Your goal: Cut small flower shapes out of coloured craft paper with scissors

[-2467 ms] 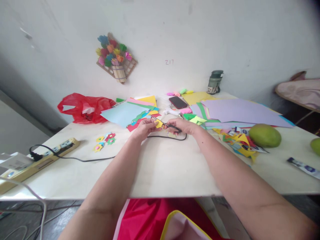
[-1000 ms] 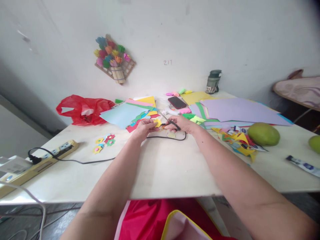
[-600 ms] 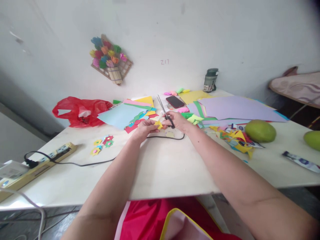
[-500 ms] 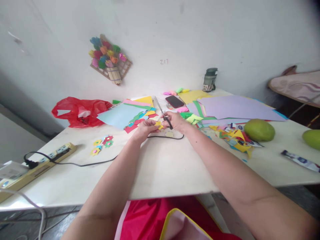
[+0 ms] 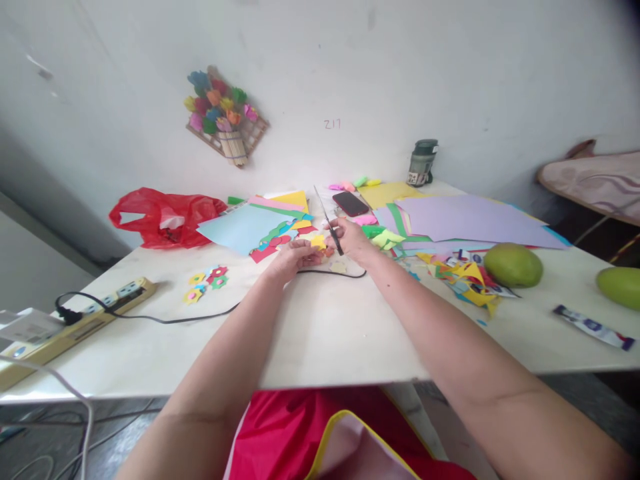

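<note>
My left hand [image 5: 295,259] pinches a small yellow paper cutout [image 5: 318,242] near the middle of the table. Close beside it, my right hand [image 5: 349,239] is closed around a pair of scissors [image 5: 326,215], whose blades point up and away toward the wall. A pale paper piece [image 5: 339,267] lies just below the hands, by a black cord [image 5: 330,272]. Left of my left hand lies a group of small paper flowers [image 5: 207,283] in yellow, red, green and blue. Wavy coloured paper strips [image 5: 275,239] rest behind that hand.
A power strip [image 5: 105,310] stands at the left, with a red plastic bag [image 5: 150,223] behind. Coloured sheets [image 5: 460,217], a phone [image 5: 350,203] and a bottle [image 5: 421,163] are toward the back. Paper scraps [image 5: 470,277], green mangoes [image 5: 513,265] and a tube [image 5: 594,327] lie right.
The scissors have turned slightly more upright in my right hand. The yellow cutout sits a little higher by my left fingers. The whole view has shifted slightly.
</note>
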`<action>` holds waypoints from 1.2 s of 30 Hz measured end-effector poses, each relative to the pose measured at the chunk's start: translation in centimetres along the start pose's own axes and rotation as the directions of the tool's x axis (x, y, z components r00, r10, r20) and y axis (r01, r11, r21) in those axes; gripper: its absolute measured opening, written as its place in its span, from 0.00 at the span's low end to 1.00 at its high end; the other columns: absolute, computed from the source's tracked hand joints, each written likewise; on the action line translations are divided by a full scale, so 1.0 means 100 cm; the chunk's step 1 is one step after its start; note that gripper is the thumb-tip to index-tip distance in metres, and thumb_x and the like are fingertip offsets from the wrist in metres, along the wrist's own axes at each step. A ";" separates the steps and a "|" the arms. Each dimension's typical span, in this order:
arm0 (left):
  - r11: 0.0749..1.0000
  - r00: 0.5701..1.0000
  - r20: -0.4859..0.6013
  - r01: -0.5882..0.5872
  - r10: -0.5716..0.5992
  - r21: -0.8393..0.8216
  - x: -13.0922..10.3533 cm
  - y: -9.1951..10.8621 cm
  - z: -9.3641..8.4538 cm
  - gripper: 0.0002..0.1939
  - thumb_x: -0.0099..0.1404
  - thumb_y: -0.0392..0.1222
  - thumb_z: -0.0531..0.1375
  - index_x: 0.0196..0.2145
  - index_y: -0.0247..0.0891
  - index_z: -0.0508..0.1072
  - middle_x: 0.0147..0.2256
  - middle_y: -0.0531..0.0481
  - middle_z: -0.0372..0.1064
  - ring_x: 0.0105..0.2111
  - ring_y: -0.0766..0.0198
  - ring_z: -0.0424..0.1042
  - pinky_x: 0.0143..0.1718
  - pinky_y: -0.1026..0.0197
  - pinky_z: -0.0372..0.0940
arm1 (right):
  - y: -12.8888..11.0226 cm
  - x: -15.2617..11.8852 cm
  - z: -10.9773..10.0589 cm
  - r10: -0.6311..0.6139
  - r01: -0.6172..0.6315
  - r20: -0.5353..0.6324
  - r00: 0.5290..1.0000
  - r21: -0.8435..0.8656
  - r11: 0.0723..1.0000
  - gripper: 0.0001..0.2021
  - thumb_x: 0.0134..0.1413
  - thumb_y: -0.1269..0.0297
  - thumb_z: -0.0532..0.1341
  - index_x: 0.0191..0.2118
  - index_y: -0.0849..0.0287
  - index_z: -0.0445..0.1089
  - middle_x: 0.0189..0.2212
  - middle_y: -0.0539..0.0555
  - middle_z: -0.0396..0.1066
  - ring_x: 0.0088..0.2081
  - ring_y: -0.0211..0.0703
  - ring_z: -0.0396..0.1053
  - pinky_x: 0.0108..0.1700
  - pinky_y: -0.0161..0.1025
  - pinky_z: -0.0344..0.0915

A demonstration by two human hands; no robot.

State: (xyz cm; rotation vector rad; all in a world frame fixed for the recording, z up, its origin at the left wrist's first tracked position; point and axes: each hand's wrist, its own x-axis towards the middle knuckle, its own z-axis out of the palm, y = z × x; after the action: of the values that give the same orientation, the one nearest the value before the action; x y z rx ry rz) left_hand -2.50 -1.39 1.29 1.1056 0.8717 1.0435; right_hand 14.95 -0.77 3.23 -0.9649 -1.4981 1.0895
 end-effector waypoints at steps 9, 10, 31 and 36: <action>0.999 0.998 -0.034 -0.049 0.049 0.014 -0.002 -0.001 0.000 0.11 0.48 0.35 0.67 0.26 0.33 0.67 0.27 0.45 0.75 0.24 0.65 0.74 0.33 0.61 0.70 | -0.004 -0.001 -0.001 0.054 -0.055 0.021 0.998 0.061 0.997 0.15 0.36 0.83 0.60 0.34 0.60 0.66 0.17 0.43 0.66 0.19 0.34 0.67 0.21 0.28 0.61; 0.999 0.999 -0.030 -0.043 0.043 0.014 -0.002 -0.001 -0.001 0.10 0.48 0.35 0.67 0.26 0.33 0.68 0.27 0.45 0.75 0.24 0.64 0.74 0.33 0.61 0.70 | -0.004 -0.001 -0.001 0.061 -0.062 0.022 0.998 0.069 0.996 0.15 0.37 0.83 0.60 0.34 0.60 0.66 0.17 0.43 0.67 0.19 0.34 0.67 0.21 0.28 0.61; 0.960 0.972 -0.080 -0.204 0.222 0.190 0.000 -0.002 0.004 0.10 0.50 0.39 0.68 0.28 0.33 0.72 0.28 0.46 0.76 0.29 0.61 0.75 0.39 0.58 0.68 | -0.002 -0.003 -0.011 0.213 -0.212 0.002 0.977 0.129 0.969 0.13 0.44 0.62 0.67 0.33 0.61 0.65 0.18 0.51 0.71 0.15 0.34 0.65 0.14 0.27 0.52; 0.744 0.887 -0.061 -0.343 0.457 0.573 -0.001 -0.003 0.014 0.04 0.50 0.32 0.65 0.24 0.39 0.77 0.25 0.49 0.73 0.37 0.57 0.73 0.44 0.61 0.63 | 0.006 0.001 -0.009 0.133 -0.131 -0.036 0.990 0.046 0.990 0.18 0.42 0.52 0.68 0.32 0.60 0.65 0.18 0.50 0.69 0.16 0.34 0.65 0.12 0.27 0.45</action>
State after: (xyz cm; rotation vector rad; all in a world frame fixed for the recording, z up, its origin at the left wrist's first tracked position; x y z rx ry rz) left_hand -1.17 -1.90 1.33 1.7609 1.1690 1.3192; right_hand 15.85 -0.41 2.76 -1.0612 -1.3891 1.1866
